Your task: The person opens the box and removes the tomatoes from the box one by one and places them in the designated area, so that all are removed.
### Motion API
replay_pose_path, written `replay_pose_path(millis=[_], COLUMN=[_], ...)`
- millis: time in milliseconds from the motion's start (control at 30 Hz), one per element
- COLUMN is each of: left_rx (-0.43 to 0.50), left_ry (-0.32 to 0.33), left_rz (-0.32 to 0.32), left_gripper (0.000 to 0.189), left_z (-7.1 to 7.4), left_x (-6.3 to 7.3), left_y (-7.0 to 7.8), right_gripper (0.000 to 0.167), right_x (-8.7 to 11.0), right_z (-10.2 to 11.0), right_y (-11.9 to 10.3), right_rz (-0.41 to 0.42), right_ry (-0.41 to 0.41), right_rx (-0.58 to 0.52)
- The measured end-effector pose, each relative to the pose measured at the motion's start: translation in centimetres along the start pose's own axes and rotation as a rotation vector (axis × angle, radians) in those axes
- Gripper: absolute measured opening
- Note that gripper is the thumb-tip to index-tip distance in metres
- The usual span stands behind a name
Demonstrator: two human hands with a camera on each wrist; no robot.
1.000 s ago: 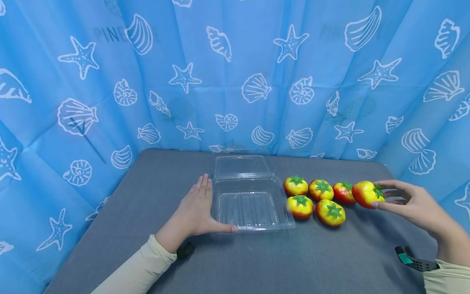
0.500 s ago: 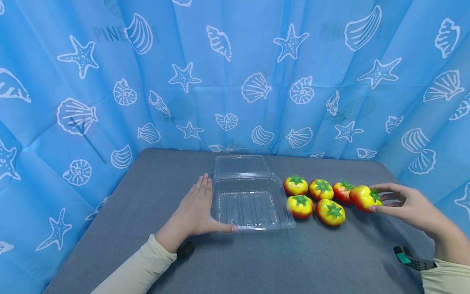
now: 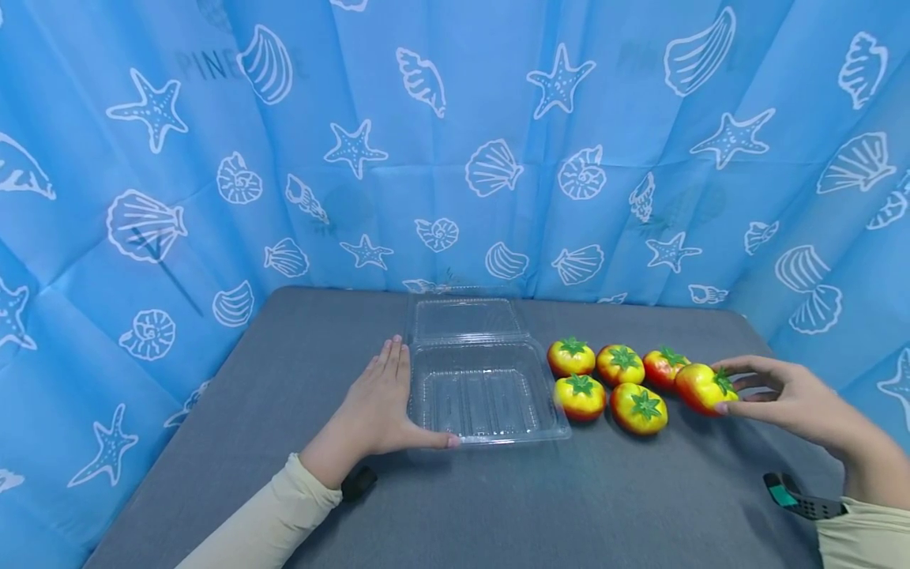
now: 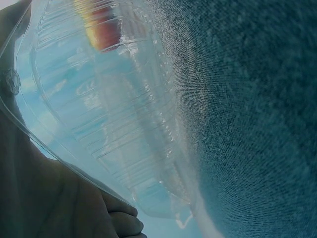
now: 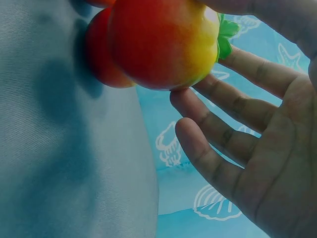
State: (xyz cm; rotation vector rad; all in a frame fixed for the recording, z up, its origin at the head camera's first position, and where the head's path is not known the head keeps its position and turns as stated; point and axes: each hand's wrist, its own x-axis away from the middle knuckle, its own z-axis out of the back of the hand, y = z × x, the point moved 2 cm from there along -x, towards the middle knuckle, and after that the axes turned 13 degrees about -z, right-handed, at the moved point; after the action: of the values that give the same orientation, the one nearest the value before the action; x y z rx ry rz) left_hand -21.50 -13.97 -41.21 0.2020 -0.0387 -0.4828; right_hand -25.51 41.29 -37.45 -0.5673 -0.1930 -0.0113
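Note:
My right hand (image 3: pixel 799 403) holds a red and yellow toy tomato (image 3: pixel 702 389) between thumb and fingers at the right end of a group. Its green leaf top faces the palm, and in the right wrist view the tomato (image 5: pixel 158 44) hangs just above the table, overlapping another one. With fingers straight, my left hand (image 3: pixel 373 411) rests against the left wall of a clear plastic clamshell box (image 3: pixel 483 436), thumb along its front rim. The box lies with its lid (image 3: pixel 468 318) folded back. Nothing lies inside it.
Several more toy tomatoes (image 3: pixel 640 408) sit in two rows right of the box, the nearest (image 3: pixel 580 397) by its right wall. All stand on a grey cloth-covered table (image 3: pixel 540 506). A blue shell-patterned curtain (image 3: pixel 426 197) hangs behind and at both sides.
My right hand has lowered the toy tomato slightly toward the table, and a little left. My left hand and the box have stayed in place.

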Motion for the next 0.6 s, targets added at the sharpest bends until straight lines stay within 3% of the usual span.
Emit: replay_pose_path(millis=[600], left_rx=[0.011], left_ry=[-0.002], left_rz=[-0.006], left_gripper=[0.164], left_z=[0.13], left_x=[0.08], left_y=[0.08], right_gripper=[0.058], right_x=[-0.31], right_z=[-0.71], right_y=[-0.24], right_rz=[0.014], right_ry=[-0.103], right_rx=[0.043])
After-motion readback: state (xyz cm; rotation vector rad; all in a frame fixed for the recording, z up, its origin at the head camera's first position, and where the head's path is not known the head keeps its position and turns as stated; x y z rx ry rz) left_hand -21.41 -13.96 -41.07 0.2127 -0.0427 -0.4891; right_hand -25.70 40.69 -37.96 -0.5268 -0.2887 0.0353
